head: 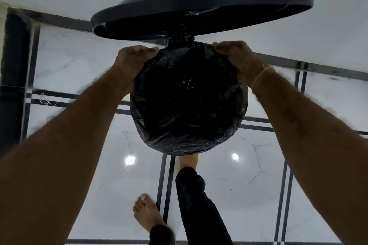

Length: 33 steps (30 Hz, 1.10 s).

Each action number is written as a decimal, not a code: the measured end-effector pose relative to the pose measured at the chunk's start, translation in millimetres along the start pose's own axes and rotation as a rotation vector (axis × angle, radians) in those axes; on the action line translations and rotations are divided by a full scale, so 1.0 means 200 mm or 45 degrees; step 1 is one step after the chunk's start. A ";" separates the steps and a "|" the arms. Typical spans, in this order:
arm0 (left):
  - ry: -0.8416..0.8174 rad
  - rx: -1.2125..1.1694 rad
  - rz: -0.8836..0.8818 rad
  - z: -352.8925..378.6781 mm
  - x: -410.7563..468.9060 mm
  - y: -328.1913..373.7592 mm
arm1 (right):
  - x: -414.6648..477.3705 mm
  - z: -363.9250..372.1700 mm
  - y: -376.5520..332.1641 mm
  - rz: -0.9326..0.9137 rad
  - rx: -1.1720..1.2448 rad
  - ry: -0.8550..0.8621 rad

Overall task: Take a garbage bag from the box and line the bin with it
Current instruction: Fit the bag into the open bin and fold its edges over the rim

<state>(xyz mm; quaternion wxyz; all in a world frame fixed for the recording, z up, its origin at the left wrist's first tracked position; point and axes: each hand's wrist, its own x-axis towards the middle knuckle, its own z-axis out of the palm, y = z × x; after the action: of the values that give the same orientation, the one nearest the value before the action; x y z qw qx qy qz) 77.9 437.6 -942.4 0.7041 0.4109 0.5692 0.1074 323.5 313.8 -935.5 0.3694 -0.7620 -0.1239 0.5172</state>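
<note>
Left hand [132, 59] and right hand [237, 56] pinching garbage bag [187, 105] edge at rear bin rim, either side of lid [201, 8] hinge; folding it over to anchor. Foot [188, 162] apparently pressing pedal, propping lid.

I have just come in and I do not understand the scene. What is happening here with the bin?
A person is lining a bin with a black garbage bag. The left hand and right hand hold the bag's edge at the far side of the rim. The lid stands open. One foot is at the bin's base, perhaps on a pedal.
</note>
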 end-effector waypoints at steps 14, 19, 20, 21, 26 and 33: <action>-0.119 -0.047 -0.195 0.00 0.01 0.02 | 0.04 -0.05 0.02 -0.015 0.051 -0.181; -0.138 0.161 0.004 -0.06 -0.04 -0.03 | 0.00 -0.07 0.09 -0.067 0.042 -0.188; -0.143 0.185 0.017 -0.06 -0.05 -0.03 | 0.00 -0.08 0.09 -0.062 0.030 -0.224; -0.135 0.200 0.010 -0.06 -0.06 -0.04 | 0.00 -0.09 0.08 -0.056 0.021 -0.249; 0.057 -0.058 -0.161 -0.01 -0.12 -0.07 | -0.08 -0.11 0.10 -0.167 -0.013 -0.025; 0.172 -0.218 -0.067 -0.06 -0.30 -0.30 | -0.20 -0.08 0.23 -0.007 0.133 0.080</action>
<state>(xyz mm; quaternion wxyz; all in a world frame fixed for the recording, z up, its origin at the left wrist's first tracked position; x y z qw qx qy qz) 28.2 368.0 -940.9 0.6993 0.3260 0.6146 0.1644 310.9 252.8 -936.7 0.4140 -0.7572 -0.0871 0.4977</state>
